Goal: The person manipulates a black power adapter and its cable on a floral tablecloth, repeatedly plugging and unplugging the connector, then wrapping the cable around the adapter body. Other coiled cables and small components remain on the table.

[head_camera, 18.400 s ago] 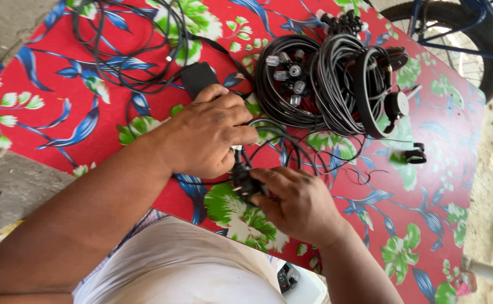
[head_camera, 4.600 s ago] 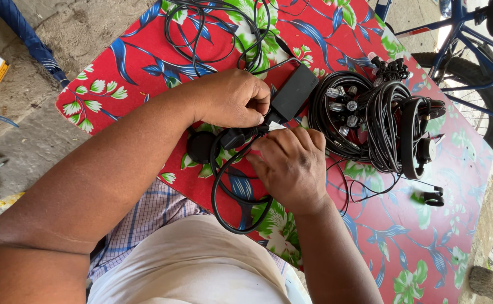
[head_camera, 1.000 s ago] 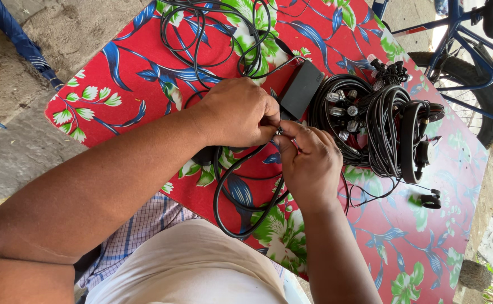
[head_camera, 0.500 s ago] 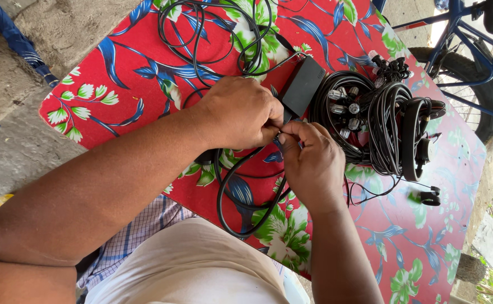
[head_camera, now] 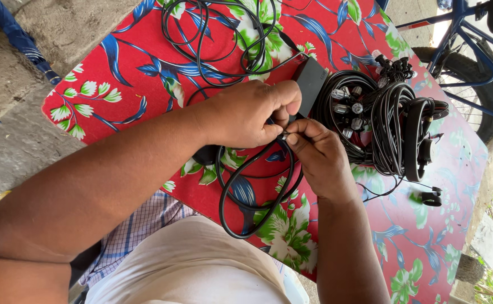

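Left hand [head_camera: 252, 115] and right hand [head_camera: 317, 155] pinching black cable [head_camera: 246, 197], table edge [head_camera: 241, 233] near

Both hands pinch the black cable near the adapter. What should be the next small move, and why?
Probably feed the slack through: the left hand and right hand pinch the black cable together beside the black adapter, while a loose loop hangs below toward the table edge.

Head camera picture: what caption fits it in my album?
Two hands pinch a black cable over a red flowered cloth.

Glossy floral tablecloth [head_camera: 145, 62], matt black rubbery cable [head_camera: 241, 202], rough concrete floor [head_camera: 27, 141]
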